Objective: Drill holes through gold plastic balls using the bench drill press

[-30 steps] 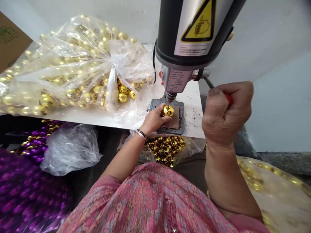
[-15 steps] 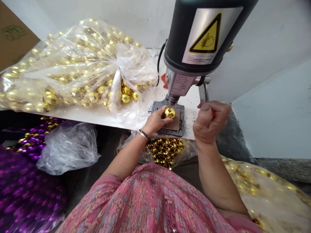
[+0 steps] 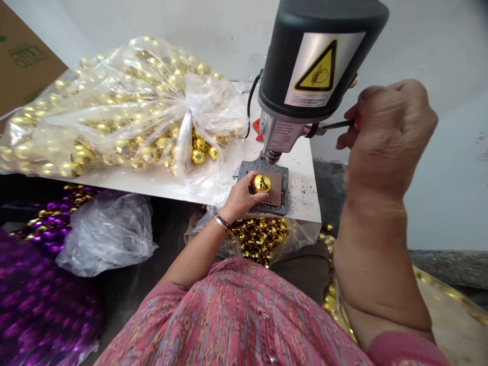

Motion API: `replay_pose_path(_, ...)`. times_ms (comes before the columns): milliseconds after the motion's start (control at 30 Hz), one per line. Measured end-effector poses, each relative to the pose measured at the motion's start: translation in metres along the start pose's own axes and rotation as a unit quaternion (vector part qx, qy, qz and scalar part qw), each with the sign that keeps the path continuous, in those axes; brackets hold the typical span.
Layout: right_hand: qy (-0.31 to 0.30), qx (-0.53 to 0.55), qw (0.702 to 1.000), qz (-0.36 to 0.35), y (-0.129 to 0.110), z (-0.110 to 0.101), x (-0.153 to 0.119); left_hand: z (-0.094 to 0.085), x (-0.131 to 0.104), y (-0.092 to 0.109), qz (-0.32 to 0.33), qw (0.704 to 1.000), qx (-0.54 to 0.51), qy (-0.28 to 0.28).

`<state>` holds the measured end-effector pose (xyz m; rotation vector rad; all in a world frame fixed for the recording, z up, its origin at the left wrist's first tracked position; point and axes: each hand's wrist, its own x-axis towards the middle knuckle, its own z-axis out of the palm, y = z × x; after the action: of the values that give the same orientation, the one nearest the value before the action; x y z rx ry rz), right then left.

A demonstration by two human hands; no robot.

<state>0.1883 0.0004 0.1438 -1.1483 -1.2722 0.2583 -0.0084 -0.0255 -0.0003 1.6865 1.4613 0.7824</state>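
Farthest to the left of the left hand, a cardboard box (image 3: 28,61) leans in at the back, and a heap of shiny purple balls (image 3: 41,300) sits lower down. Nearer that hand come a crumpled clear plastic bag (image 3: 109,231) and, beyond it on the white tabletop (image 3: 152,188), a big clear bag of gold faceted balls (image 3: 125,119). The left hand (image 3: 241,200) is partly open, thumb and fingers curved around one gold faceted ball (image 3: 262,183), which sits over the brown board (image 3: 275,190) on the drill press base (image 3: 285,206). Below this hand, gold pieces (image 3: 261,236) fill an open bag. The drill chuck (image 3: 273,156) stands just beyond the ball, under the drill press motor housing (image 3: 282,66) between the two hands. The right hand (image 3: 389,137), raised higher, has its fingers curled closed around the red end of the feed lever (image 3: 339,125)
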Motion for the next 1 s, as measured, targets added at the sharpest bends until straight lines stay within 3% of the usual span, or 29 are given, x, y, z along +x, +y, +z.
replay_pose_path(167, 0.026, 0.015, 0.998, 0.061, -0.007, 0.002, -0.006, -0.019, -0.039, -0.01, 0.052, 0.979, 0.046, -0.192)
replay_pose_path(267, 0.049, 0.0, 0.996, 0.08, -0.006, 0.001, -0.01, -0.029, -0.05, -0.02, 0.048, 0.973, 0.055, -0.22)
replay_pose_path(367, 0.058, -0.009, 0.996, 0.07, -0.003, 0.001, -0.012, -0.048, -0.039, -0.031, 0.009, 0.991, 0.022, -0.133)
replay_pose_path(433, 0.057, -0.008, 0.997, 0.057, -0.002, 0.002, -0.012, -0.068, -0.017, -0.04, -0.02, 1.0, 0.017, -0.004)
replay_pose_path(500, 0.062, 0.008, 0.997, 0.039, -0.002, 0.002, -0.013, -0.092, 0.011, -0.049, -0.055, 0.988, 0.047, 0.137)
replay_pose_path(567, 0.066, 0.027, 0.997, 0.024, -0.002, 0.003, -0.014, -0.113, 0.04, -0.06, -0.073, 0.968, 0.093, 0.221)
replay_pose_path(633, 0.057, 0.028, 0.998, 0.016, -0.002, 0.003, -0.015, -0.126, 0.063, -0.07, -0.081, 0.959, 0.118, 0.246)
replay_pose_path(733, 0.048, 0.033, 0.998, 0.004, -0.002, 0.003, -0.016, -0.129, 0.079, -0.082, -0.104, 0.952, 0.154, 0.241)
replay_pose_path(900, 0.055, 0.032, 0.998, 0.015, 0.0, 0.002, -0.017, -0.116, 0.078, -0.09, -0.13, 0.943, 0.205, 0.226)
replay_pose_path(1000, 0.045, 0.015, 0.999, 0.012, -0.002, 0.001, -0.018, -0.113, 0.07, -0.085, -0.097, 0.957, 0.176, 0.208)
